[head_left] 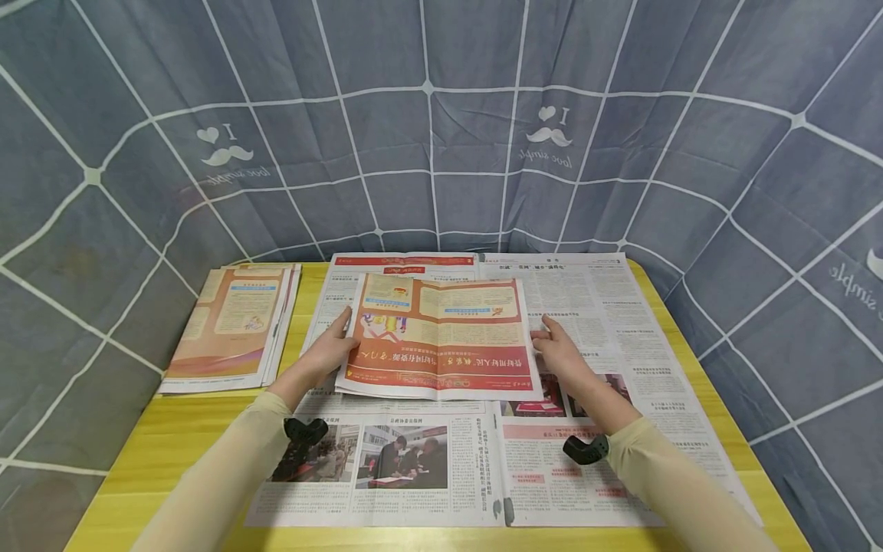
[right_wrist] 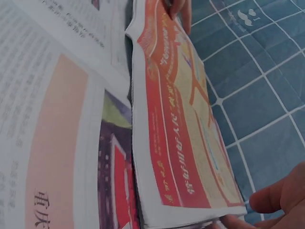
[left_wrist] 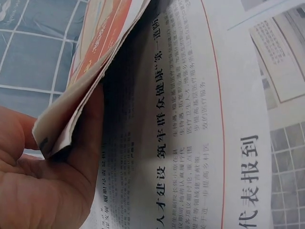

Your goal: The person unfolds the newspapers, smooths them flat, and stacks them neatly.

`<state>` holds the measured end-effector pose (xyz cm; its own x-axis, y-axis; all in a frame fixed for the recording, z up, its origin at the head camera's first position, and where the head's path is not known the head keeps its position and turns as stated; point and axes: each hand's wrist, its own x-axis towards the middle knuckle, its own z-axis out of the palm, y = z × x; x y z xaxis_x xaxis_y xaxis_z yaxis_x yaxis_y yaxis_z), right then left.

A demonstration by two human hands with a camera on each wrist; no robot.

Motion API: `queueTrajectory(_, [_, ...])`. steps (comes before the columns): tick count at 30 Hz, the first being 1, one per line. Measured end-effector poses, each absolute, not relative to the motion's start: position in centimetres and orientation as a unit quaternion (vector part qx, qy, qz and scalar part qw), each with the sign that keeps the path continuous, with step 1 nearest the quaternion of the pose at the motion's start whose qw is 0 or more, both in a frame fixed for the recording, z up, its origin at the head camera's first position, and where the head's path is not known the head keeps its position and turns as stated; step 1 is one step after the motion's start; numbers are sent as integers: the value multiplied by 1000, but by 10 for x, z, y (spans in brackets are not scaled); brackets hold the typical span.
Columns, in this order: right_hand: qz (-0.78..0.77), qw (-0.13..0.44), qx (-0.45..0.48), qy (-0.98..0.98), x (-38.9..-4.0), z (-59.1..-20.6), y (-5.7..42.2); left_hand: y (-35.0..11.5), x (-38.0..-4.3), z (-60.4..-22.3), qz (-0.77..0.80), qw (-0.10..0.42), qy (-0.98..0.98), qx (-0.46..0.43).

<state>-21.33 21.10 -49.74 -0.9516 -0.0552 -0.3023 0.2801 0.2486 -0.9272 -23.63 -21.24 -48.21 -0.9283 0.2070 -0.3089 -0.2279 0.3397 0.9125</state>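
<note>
A folded newspaper [head_left: 441, 337] with a red and orange colour page lies over a larger spread-out newspaper [head_left: 572, 452]. My left hand [head_left: 331, 354] grips its left edge; in the left wrist view, the thumb is on one side of the folded layers and the fingers [left_wrist: 88, 138] are behind them. Over at the right edge is my right hand [head_left: 562, 356]. In the right wrist view its thumb [right_wrist: 269, 198] stands off the printed face, while a fingertip [right_wrist: 233, 222] touches the paper's edge. The undersides of the folded sheets are mostly hidden.
A stack of folded newspapers [head_left: 231, 330] lies at the table's left side. The yellow table [head_left: 186, 460] shows around the spread sheets. Grey checked cloth [head_left: 469, 138] hangs behind and along both sides. Black straps with devices [head_left: 585, 449] are on both wrists.
</note>
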Motion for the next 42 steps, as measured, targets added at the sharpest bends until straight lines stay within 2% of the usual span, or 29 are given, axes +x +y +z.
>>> queueTrajectory(9, [-649, 129, 85, 745, -216, -496, 210, -211, -236, -484, 565, 191, 803, -17])
queueTrajectory(19, [-667, 155, 138, 716, -226, -499, 207, -207, -235, -487, 557, 189, 808, -13])
queueTrajectory(23, [-642, 162, 126, 739, -226, -499, 211, -205, -234, -488, 564, 192, 803, -15])
queueTrajectory(33, [-564, 135, 49, 813, -210, -498, 215, -194, -229, -490, 593, 201, 780, -2])
queueTrajectory(42, [-548, 106, 45, 829, -198, -496, 235, -178, -219, -490, 613, 226, 757, 28])
